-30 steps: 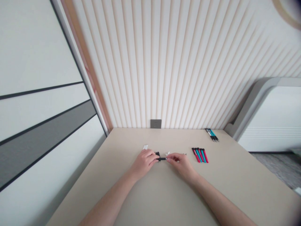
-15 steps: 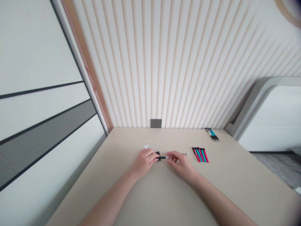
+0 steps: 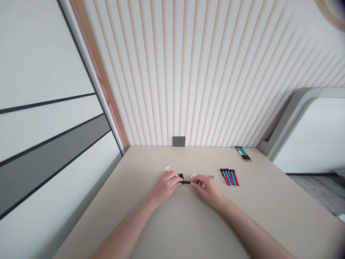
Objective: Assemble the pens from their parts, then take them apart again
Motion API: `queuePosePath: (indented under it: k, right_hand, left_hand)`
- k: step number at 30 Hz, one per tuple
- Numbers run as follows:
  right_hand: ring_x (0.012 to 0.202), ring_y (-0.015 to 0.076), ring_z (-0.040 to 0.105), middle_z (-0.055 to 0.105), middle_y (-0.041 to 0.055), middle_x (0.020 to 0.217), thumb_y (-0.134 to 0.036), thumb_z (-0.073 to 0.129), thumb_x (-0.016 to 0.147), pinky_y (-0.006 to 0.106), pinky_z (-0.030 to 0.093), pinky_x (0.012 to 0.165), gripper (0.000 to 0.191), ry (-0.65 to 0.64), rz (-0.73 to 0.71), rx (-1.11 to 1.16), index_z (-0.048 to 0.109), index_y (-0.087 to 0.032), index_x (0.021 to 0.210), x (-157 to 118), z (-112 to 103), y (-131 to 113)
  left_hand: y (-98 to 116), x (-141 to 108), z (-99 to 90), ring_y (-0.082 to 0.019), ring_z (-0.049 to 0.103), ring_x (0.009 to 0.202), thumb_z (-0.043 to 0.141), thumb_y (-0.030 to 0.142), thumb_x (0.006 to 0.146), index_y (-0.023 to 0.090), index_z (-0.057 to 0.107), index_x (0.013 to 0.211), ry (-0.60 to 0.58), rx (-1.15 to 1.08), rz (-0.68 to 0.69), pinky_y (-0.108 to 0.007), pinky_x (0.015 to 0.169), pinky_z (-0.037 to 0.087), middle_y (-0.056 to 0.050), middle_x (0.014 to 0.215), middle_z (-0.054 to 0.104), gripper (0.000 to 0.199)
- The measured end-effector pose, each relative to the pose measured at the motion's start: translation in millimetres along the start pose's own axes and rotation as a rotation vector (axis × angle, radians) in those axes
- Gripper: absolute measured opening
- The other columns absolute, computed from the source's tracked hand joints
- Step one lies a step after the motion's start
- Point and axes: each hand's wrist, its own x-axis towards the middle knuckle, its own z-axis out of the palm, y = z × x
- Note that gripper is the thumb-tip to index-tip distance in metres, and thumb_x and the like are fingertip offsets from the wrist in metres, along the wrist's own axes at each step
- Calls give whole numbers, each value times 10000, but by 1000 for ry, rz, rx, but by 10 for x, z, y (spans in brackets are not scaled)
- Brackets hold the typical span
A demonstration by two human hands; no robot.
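Observation:
My left hand (image 3: 166,186) pinches a black pen barrel (image 3: 185,182), which lies level just above the table or on it; I cannot tell which. At the barrel's right end, the thumb and fingers of my right hand (image 3: 206,187) are closed around its silver tip, now hidden by the fingertips. Several loose black pen pieces (image 3: 181,176) lie right behind the barrel, beside my left fingers. Thin white refills (image 3: 167,167) lie beyond my left hand. Small white pieces (image 3: 192,175) and small metal tips (image 3: 212,177) rest beyond my right hand.
To the right, several red and teal pen barrels with black ends (image 3: 229,177) lie in a row. Further back are several pens with black grips (image 3: 243,154). A dark wall socket (image 3: 179,141) sits behind the beige table (image 3: 151,154), against a ribbed wall.
The silver tip at the barrel's right end has gone out of sight under my right fingers. My right hand has shifted slightly down, uncovering small white pieces and more metal tips.

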Motion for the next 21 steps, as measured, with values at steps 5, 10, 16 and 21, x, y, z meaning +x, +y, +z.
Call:
queuePosePath:
  k: [5,10,16,21]
  right_hand:
    - [614,144,527,608,-9,629,-347,464,926,248,365,593,325,-49,-4,-98,642,-184,707,-16,-3,1]
    - [669,159,566,664,9,732,-327,521,891,255,402,619,225,-54,-16,-104,696,-190,851,-23,2,-22]
    - [773,181,619,717,23,879,-285,540,884,272,450,697,220,-123,-66,-75,721,-242,1002,-27,-3,-81]
    - [838,196,643,726,35,942,-250,511,895,293,466,768,259,-143,-71,-92,703,-247,1069,-32,-3,-80]
  left_hand:
    - [-5,-9,28,-175,592,823,568,212,925,199,681,1000,-28,-16,7,-324,785,469,-36,855,643,135]
    - [-10,-17,25,-174,594,844,563,207,925,217,686,1009,-35,-36,-1,-328,802,471,-37,872,644,149]
    - [27,-11,2,-172,580,843,600,209,902,220,681,999,-89,-39,24,-319,806,459,-33,883,644,126]
    - [38,-10,-13,-180,578,865,623,234,891,219,668,1010,-80,-25,4,-334,835,454,-32,896,640,129]
